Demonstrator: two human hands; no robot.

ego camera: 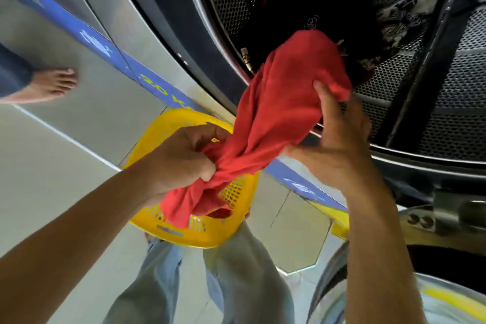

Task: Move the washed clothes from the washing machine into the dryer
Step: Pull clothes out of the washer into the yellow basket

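Note:
A twisted red garment (284,102) stretches from the open drum (434,113) down to a yellow plastic basket (200,231) on the floor. My left hand (181,158) grips its lower part above the basket. My right hand (339,144) holds its upper part at the drum's rim, fingers curled into the cloth. Inside the perforated drum lie a dark garment (294,16) and a patterned grey and blue cloth (399,0). The garment's lowest end hangs into the basket.
The machine's steel front (110,42) carries a blue stripe with yellow print. My legs in pale trousers (236,276) stand behind the basket. Another person's bare foot (50,84) is on the floor at far left. An open door's edge (394,297) shows at lower right.

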